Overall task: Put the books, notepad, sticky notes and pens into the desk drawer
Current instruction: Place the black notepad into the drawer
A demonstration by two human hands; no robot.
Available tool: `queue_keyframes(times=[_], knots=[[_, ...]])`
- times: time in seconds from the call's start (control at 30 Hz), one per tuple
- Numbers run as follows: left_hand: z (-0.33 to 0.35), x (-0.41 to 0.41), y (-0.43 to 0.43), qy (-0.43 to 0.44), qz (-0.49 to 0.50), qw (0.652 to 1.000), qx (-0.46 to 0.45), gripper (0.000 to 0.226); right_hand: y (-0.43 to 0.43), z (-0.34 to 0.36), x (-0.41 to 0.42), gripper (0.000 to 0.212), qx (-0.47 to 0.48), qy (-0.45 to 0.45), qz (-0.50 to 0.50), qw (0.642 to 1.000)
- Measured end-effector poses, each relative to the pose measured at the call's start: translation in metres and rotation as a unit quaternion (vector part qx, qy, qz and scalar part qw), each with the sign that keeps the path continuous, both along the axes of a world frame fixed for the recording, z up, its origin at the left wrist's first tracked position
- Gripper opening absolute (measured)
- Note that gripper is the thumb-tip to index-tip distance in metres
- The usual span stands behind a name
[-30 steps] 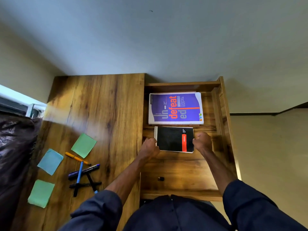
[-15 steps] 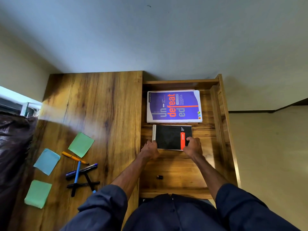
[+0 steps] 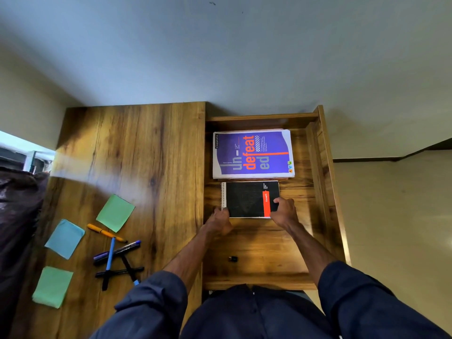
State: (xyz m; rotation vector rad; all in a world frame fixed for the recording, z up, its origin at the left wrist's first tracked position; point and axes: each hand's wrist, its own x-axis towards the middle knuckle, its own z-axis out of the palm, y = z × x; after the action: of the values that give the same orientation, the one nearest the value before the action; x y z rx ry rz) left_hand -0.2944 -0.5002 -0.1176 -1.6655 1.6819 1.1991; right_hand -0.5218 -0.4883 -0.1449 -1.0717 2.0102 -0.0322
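Note:
The open wooden drawer (image 3: 326,192) holds a purple book (image 3: 252,154) at the back. Just in front of it a black spiral notepad (image 3: 247,199) with a red stripe lies flat. My left hand (image 3: 220,220) grips the notepad's near left corner by the spiral. My right hand (image 3: 285,211) rests on the near right corner, with its fingers over the red stripe. On the desk top at the left lie two green sticky note pads (image 3: 115,212) (image 3: 52,286), a blue sticky note pad (image 3: 64,238), an orange pen (image 3: 106,233) and several crossed pens (image 3: 117,259).
A small black object (image 3: 232,258) sits on the drawer floor near the front. The wooden desk top (image 3: 137,155) reaches to the wall behind. A dark bag or cloth (image 3: 17,216) borders the desk's left edge. My dark blue sleeves fill the bottom of the view.
The notepad has gone down flat on the drawer floor, close to the purple book. Both hands have slid from its sides to its near corners.

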Motion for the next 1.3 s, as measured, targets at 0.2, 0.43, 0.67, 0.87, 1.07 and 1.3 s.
queue_keyframes(times=[0.2, 0.43, 0.67, 0.87, 1.07, 1.3], knots=[[-0.002, 0.0, -0.001, 0.002, 0.009, 1.0, 0.0, 0.063, -0.001, -0.001, 0.0, 0.063, -0.001, -0.005, -0.002, 1.0], [-0.002, 0.0, 0.0, -0.004, 0.012, 1.0, 0.003, 0.064, 0.0, 0.001, 0.003, 0.065, 0.005, -0.01, -0.005, 1.0], [-0.001, 0.003, 0.002, -0.006, 0.022, 1.0, -0.003, 0.064, 0.002, 0.003, 0.006, 0.067, 0.001, -0.015, 0.009, 1.0], [0.002, 0.005, 0.001, -0.003, 0.031, 1.0, -0.005, 0.06, 0.002, 0.006, 0.015, 0.066, 0.0, -0.014, 0.011, 1.0], [0.001, 0.005, 0.0, -0.008, 0.035, 0.999, -0.006, 0.059, 0.0, 0.008, 0.017, 0.065, 0.005, -0.011, 0.011, 1.0], [0.0, 0.006, 0.001, -0.01, 0.03, 0.999, -0.009, 0.059, 0.002, 0.007, 0.013, 0.064, 0.002, -0.014, 0.019, 1.0]])
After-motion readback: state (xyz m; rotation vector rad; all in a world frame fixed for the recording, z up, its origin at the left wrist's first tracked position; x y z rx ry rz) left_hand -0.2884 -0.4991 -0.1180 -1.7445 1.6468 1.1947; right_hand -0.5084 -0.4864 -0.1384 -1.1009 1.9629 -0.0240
